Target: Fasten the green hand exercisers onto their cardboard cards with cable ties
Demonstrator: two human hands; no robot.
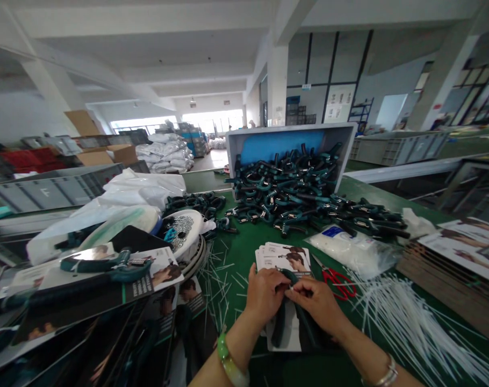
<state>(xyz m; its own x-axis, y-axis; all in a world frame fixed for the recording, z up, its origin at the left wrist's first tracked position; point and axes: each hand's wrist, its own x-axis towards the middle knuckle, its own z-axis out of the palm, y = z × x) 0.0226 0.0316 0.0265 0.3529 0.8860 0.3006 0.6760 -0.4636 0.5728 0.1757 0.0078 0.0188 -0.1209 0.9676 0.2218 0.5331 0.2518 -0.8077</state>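
- Jade bangle (227, 359) on the left wrist, closest thing to the lens, with a silver bangle (387, 374) on the right wrist a bit further off
- Grip state, both sides closed: left hand (264, 301) and right hand (315, 306) curled in on the top bend of a dark green hand grip exerciser (279, 328), fingertips almost touching
- Something tiny and pale at those fingertips, maybe a tie end, too small to tell
- Bend sitting right between the hands, so no clear winner on which hand is nearer; left hand above one handle, right hand above the other
- Long axis running roughly up and down in view, bend pointing away, both handles pointing back toward the chest, slightly splayed
- Exerciser lying flat on a white printed card (287, 341), just below a small stack of printed cards (282, 257)
- Off to the right, red-handled scissors (337, 283) and loose white cable ties (405, 317) on a green work table (244, 258)
- Further ahead, a big heap of similar grips (309, 209) spilling from a grey tub (293, 140)
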